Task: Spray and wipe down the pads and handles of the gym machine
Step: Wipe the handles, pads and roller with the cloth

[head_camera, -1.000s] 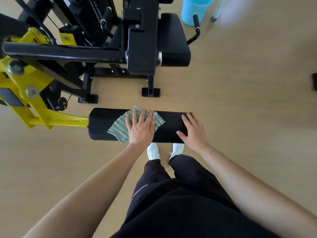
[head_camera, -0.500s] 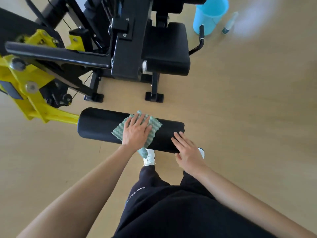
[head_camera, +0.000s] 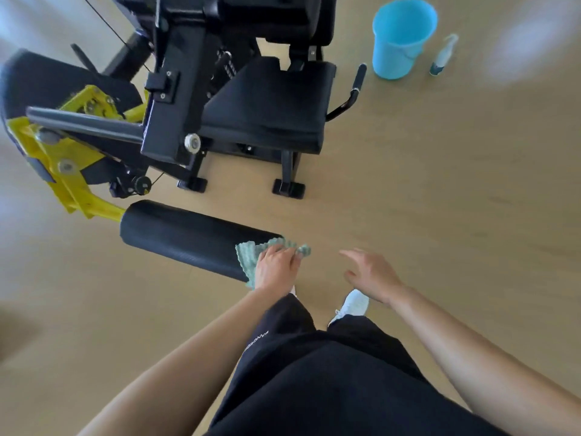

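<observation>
Mid-frame, left hand (head_camera: 276,266) clamps green cloth (head_camera: 247,257) over end of roller pad (head_camera: 188,237), wiping it; right hand (head_camera: 371,277) spread, empty.

A black cylindrical foam roller pad (head_camera: 188,237) lies crosswise above the floor (head_camera: 440,215), with a crumpled green waffle-weave cloth (head_camera: 246,258) over its right end. A clear spray bottle (head_camera: 441,56) stands well beyond it.
</observation>
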Available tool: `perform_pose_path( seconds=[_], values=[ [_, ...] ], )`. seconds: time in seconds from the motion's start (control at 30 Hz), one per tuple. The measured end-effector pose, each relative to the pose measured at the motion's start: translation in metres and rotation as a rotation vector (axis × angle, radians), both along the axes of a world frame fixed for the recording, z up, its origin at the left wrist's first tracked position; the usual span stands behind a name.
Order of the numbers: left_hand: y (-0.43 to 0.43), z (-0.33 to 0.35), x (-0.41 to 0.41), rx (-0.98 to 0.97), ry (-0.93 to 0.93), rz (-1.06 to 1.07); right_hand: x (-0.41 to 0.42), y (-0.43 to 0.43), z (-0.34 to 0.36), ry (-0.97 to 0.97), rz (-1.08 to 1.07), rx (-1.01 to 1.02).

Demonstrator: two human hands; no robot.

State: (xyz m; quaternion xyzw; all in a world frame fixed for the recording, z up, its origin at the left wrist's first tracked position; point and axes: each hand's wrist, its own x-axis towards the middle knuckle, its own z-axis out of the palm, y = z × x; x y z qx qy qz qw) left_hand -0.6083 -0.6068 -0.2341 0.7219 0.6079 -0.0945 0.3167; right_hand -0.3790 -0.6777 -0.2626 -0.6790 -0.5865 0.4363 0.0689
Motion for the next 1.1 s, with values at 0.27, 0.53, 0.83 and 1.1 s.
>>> perform_pose_path(
  seconds=[0.27,0.53,0.83,1.1],
  values=[
    [0.012,0.037,0.124,-0.194,-0.407,0.314,0.074,-0.001,0.02,0.511,-0.63,-0.067],
    [0.064,0.051,0.261,-0.513,-0.912,0.588,0.172,0.033,0.048,1.032,-0.924,-0.176],
    [0.172,0.024,0.386,-0.561,-0.804,0.413,0.313,0.142,0.058,0.707,-1.064,-0.146],
    [0.279,0.021,0.475,-0.522,-0.615,0.088,0.411,0.263,0.053,0.558,-1.074,-0.081]
  ],
)
